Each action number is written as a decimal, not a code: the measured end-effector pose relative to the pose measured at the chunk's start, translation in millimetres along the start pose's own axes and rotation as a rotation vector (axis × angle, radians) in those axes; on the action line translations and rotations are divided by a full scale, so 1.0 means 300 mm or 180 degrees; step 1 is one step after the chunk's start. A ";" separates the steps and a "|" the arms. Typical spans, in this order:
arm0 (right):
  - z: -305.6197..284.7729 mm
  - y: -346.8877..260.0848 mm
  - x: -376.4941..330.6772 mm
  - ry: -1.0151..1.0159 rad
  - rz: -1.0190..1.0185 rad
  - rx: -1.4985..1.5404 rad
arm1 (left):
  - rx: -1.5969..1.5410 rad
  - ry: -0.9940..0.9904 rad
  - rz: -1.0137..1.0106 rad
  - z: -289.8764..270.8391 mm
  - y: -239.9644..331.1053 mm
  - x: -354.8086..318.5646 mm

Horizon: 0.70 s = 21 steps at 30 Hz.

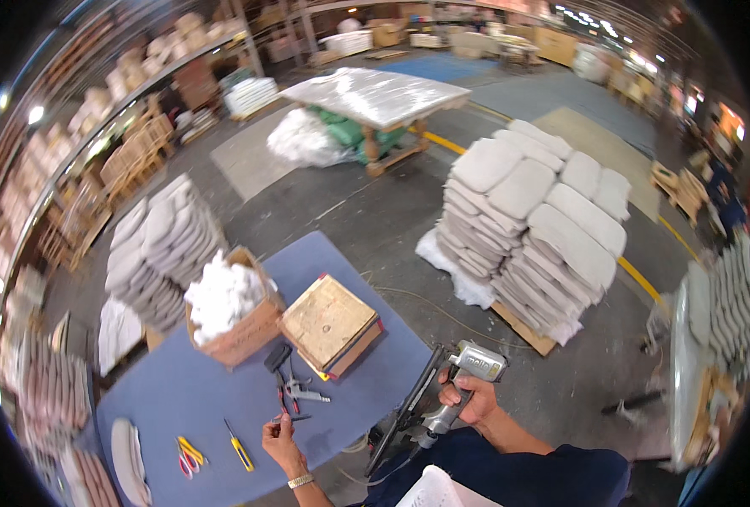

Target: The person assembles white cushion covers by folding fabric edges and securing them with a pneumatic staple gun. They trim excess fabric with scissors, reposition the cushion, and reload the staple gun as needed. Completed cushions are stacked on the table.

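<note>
My right hand (474, 400) is wrapped round the grip of a silver and black air staple gun (482, 362), held off the table's right edge with its long black magazine slanting down to the left. My left hand (280, 439) is over the blue table (324, 448), fingers pinched together. A small dark, thin piece shows at its fingertips; I cannot make out whether it is held. Just beyond lie red-handled pliers (282, 393), a grey metal hand tool (305, 390) and a black-headed mallet (278, 357). Left of the hand are a yellow-handled screwdriver (240, 449) and scissors (190, 456).
A carton of white stuffing (233, 338) and a wooden-topped box (328, 325) stand on the table. Stacked grey cushions (527, 220) rise beyond it on a pallet; another stack (155, 245) stands left. An air hose (442, 308) trails on the floor. A wrapped table (375, 93) stands farther back.
</note>
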State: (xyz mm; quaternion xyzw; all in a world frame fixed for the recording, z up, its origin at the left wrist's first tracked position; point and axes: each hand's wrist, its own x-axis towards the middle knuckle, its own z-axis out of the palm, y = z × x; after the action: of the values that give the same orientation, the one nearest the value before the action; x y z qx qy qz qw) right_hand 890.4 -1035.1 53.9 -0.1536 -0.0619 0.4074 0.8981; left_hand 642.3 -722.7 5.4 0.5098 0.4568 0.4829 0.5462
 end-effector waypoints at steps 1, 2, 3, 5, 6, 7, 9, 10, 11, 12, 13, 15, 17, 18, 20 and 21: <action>-0.040 -0.011 0.004 -0.0134 0.0178 0.0017 | -0.0132 0.0032 -0.0031 0.015 0.060 -0.093; -0.072 -0.011 0.009 -0.0251 0.0342 0.0054 | -0.0246 0.0045 -0.0059 0.027 0.123 -0.178; -0.094 -0.008 0.023 -0.0353 0.0531 0.0027 | -0.0388 0.0074 -0.0084 0.038 0.185 -0.260; -0.088 0.009 0.032 -0.0396 0.0882 0.0099 | -0.0675 0.0090 -0.0032 0.069 0.275 -0.402; -0.080 0.025 0.038 -0.0426 0.1042 0.0125 | -0.0830 0.0082 0.0010 0.086 0.311 -0.460; -0.064 0.040 0.034 -0.0553 0.1212 0.0182 | -0.0902 -0.0110 0.0101 0.091 0.340 -0.518; -0.094 0.081 0.016 -0.0856 0.1480 0.0243 | -0.0649 -0.0494 0.0128 0.104 0.368 -0.616; -0.097 0.098 0.013 -0.1032 0.1645 0.0260 | -0.0541 -0.0651 0.0154 0.106 0.377 -0.658; -0.057 0.098 -0.013 -0.1052 0.1676 0.0214 | -0.0248 -0.0762 0.0250 0.104 0.378 -0.688; -0.040 0.106 -0.035 -0.1100 0.1750 0.0172 | 0.0059 -0.0871 0.0329 0.098 0.382 -0.717; -0.032 0.118 -0.054 -0.1151 0.1829 0.0151 | 0.0392 -0.0970 0.0393 0.088 0.386 -0.750; -0.020 0.158 -0.086 -0.1270 0.2042 0.0138 | 0.0581 -0.0791 0.0615 0.045 0.402 -0.827; 0.005 0.212 -0.120 -0.1399 0.2313 0.0149 | 0.0855 -0.0614 0.0925 -0.034 0.399 -0.898; 0.020 0.245 -0.144 -0.1459 0.2450 0.0164 | 0.0496 -0.0253 0.0952 -0.084 0.389 -0.939; 0.054 0.315 -0.203 -0.1547 0.2713 0.0151 | -0.0225 0.0476 0.1007 -0.184 0.369 -1.034; 0.072 0.352 -0.236 -0.1580 0.2848 0.0143 | -0.0166 0.0817 0.0994 -0.248 0.374 -1.072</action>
State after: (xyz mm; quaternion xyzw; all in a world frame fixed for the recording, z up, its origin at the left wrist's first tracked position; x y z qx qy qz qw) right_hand 763.3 -1017.7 40.7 -0.0444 -0.1927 0.7774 0.5971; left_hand 524.1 -1031.8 115.0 0.4944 0.4254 0.6344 0.4149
